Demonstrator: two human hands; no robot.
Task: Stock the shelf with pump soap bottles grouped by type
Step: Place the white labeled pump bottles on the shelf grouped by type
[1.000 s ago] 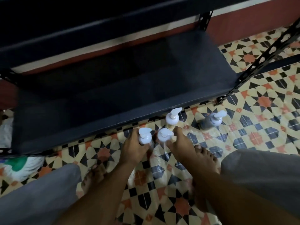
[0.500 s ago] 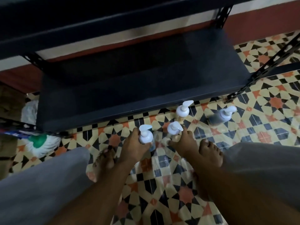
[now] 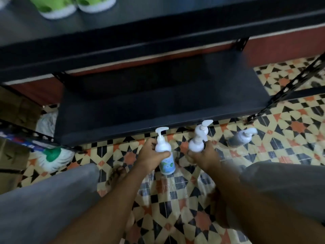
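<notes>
My left hand (image 3: 151, 154) grips a white pump bottle with a green and blue label (image 3: 166, 154), tilted and held just in front of the black bottom shelf (image 3: 158, 111). My right hand (image 3: 204, 157) is closed around a second white pump bottle (image 3: 196, 147). Directly behind that one is a third white pump bottle (image 3: 203, 129); whether my hand touches it I cannot tell. A grey pump bottle (image 3: 241, 138) stands alone on the patterned floor to the right. The bottom shelf's surface is bare.
An upper shelf (image 3: 175, 20) overhangs, with green and white packs (image 3: 58, 7) at its left. A perforated shelf upright (image 3: 284, 95) slants at the right. Cardboard boxes (image 3: 12, 155) and a white and green mop head (image 3: 52, 156) sit at the left. My grey-clad knees flank both arms.
Both hands have lifted their bottles slightly; the left bottle now tilts and shows its label. The view has tilted up, bringing the upper shelf into sight.
</notes>
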